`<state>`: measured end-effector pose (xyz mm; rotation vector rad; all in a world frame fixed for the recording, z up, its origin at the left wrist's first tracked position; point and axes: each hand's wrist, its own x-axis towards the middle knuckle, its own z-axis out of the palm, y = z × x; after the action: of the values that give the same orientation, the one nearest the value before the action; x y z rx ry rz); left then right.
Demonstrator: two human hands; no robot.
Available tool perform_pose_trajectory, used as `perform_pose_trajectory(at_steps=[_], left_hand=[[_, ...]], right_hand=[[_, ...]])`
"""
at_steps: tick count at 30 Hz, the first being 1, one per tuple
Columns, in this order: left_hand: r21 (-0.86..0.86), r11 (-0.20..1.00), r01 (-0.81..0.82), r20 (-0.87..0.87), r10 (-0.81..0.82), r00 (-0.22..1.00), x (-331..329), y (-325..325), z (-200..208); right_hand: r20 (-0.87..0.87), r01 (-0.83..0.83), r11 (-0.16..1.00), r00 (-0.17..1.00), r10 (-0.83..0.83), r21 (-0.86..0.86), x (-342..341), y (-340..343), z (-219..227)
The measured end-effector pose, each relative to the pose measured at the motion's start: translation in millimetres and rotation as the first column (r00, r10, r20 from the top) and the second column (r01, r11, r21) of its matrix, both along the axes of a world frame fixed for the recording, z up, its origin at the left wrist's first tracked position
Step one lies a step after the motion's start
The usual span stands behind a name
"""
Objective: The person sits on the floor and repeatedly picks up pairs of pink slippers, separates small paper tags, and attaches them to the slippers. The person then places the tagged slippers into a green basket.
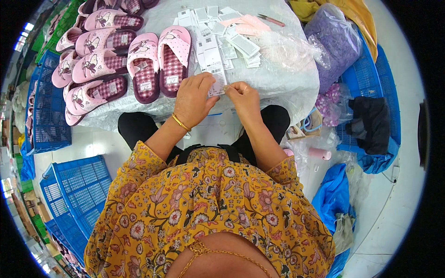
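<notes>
A long strip of white printed labels [212, 59] runs toward me over the plastic-covered table. At its near end my left hand [194, 98], with a gold bangle at the wrist, holds the strip's left side with thumb and fingers. Thumb and forefinger of my right hand [244, 99] pinch the right edge of the same end. Just left of my hands stands a pair of pink slippers, a left one [144, 65] and a right one [174, 60], with checked insoles and a small white label in each.
More pink slippers [99, 65] line the table's left side. Loose white tags [243, 45], pink cards [252, 24], a pen [271, 20] and clear plastic [285, 48] lie beyond my hands. Blue crates [81, 185] stand at left; a purple-filled bag [331, 39] rests at right.
</notes>
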<state>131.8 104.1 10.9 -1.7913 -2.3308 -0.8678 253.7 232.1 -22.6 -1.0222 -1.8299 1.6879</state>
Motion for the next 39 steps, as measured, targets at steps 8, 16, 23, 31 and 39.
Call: perform_pose_trajectory(at_steps=[8, 16, 23, 31, 39], left_hand=[[0.156, 0.973, -0.171, 0.456, 0.083, 0.886, 8.3, 1.5, 13.5], [0.074, 0.97, -0.233, 0.993, -0.094, -0.077, 11.3, 5.2, -1.6], [0.088, 0.96, -0.267, 0.993, -0.106, -0.055, 10.8, -2.3, -2.1], [0.053, 0.998, -0.036, 0.866, -0.028, 0.5, 2.6, -17.6, 2.7], [-0.069, 0.985, 0.16, 0.902, -0.007, 0.432, 15.7, -26.4, 35.8]], right_hand=[[-0.253, -0.105, 0.819, 0.966, -0.051, -0.565, 50.1, -6.2, 25.5], [-0.283, -0.204, 0.865, 0.956, 0.075, -0.459, 74.0, -33.2, 32.5], [-0.164, -0.177, 0.983, 0.972, 0.167, -0.05, 78.6, -36.8, 37.6], [-0.243, -0.149, 0.961, 0.948, 0.206, 0.232, 66.2, -20.4, 66.4], [0.014, -0.236, 0.717, 0.954, 0.301, 0.655, 51.5, -20.1, 63.1]])
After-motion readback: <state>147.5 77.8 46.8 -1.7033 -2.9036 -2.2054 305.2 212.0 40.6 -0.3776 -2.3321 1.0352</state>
